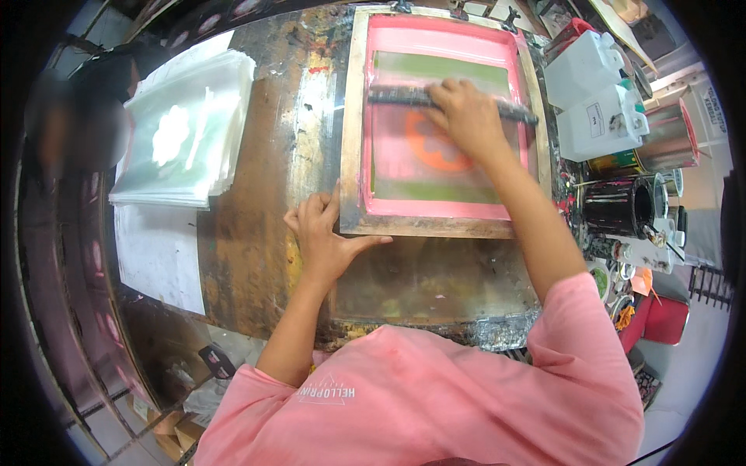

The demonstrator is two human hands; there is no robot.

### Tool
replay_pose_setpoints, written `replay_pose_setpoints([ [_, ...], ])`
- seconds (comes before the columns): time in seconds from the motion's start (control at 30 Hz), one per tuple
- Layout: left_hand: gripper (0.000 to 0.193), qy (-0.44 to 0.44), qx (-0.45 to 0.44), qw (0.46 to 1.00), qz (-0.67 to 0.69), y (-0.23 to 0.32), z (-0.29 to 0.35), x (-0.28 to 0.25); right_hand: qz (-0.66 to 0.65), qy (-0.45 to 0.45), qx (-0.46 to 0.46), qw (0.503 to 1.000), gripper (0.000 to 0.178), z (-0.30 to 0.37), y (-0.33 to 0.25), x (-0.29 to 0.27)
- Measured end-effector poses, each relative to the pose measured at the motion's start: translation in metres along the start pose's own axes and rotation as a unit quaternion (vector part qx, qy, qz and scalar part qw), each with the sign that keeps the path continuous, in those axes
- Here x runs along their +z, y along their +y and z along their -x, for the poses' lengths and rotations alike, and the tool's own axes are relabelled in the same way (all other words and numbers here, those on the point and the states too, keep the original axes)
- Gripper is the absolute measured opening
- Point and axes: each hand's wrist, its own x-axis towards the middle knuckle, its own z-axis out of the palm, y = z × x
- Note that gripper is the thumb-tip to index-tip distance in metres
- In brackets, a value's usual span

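Observation:
A wooden-framed printing screen [427, 225] lies on the worktable, its inner border covered in pink tape. Orange ink shows through the mesh as a rounded flower shape [439, 147]. My right hand [464, 116] is closed around a long dark squeegee [396, 95], which lies crosswise over the upper part of the mesh. At the frame's near left corner is my left hand [318, 233]. Its thumb stretches along the near edge and its index finger along the left side, while the other fingers are partly curled. The squeegee's lower edge is hidden.
A stack of clear plastic sheets [183, 132] with white prints lies at the left, over white paper [159, 252]. White jugs [598, 124], a black ink-stained can [618, 208] and other containers crowd the right side. Metal clamps [458, 11] sit at the frame's far edge. A person [93, 109] is at the far left.

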Motion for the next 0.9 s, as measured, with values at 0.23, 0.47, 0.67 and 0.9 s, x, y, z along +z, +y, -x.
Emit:
replay_pose_setpoints([
  [0.23, 0.097, 0.034, 0.023, 0.999, 0.029, 0.005, -0.002, 0.001, -0.041, -0.086, -0.012, 0.995, 0.038, -0.062, 0.049, -0.029],
  [0.47, 0.119, 0.06, 0.031, 0.994, 0.082, -0.006, 0.003, 0.015, -0.107, -0.112, -0.006, 0.988, 0.043, 0.075, -0.058, -0.104],
  [0.67, 0.1, 0.098, -0.027, 0.915, 0.39, 0.014, -0.012, 0.011, 0.032, 0.077, -0.006, 0.997, 0.042, 0.097, -0.101, -0.121],
  [0.9, 0.106, 0.131, 0.058, 0.923, 0.357, 0.068, -0.064, -0.045, 0.106, 0.236, -0.035, 0.965, 0.041, -0.006, -0.072, -0.206],
])
